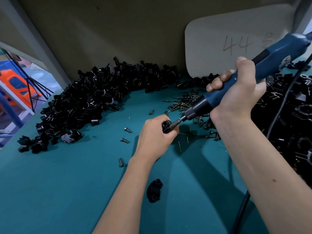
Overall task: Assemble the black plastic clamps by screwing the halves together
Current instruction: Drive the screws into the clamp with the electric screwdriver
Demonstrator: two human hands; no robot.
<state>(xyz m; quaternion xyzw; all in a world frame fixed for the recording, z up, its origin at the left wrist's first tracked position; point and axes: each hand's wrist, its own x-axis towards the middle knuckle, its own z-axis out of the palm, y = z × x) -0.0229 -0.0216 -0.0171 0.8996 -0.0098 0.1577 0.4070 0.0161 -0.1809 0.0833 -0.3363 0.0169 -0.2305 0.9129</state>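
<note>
The small black plastic clamp (166, 127) sits mid-tabletop, pinched in my left hand (156, 134), fingers curled tight around it. My right hand (236, 92) wraps fully round the blue electric screwdriver (236, 85), whose bit touches the clamp. Loose dark metal screws (184, 103) lie just beyond on the teal tabletop (67, 183).

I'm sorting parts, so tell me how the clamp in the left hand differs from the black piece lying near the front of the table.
The clamp is gripped by the left hand with the screwdriver tip against it; the lone piece lies loose on the green table, untouched. The clamp is mostly hidden by fingers; the lone piece shows whole, with a hole at each end. Both are black plastic.
</note>
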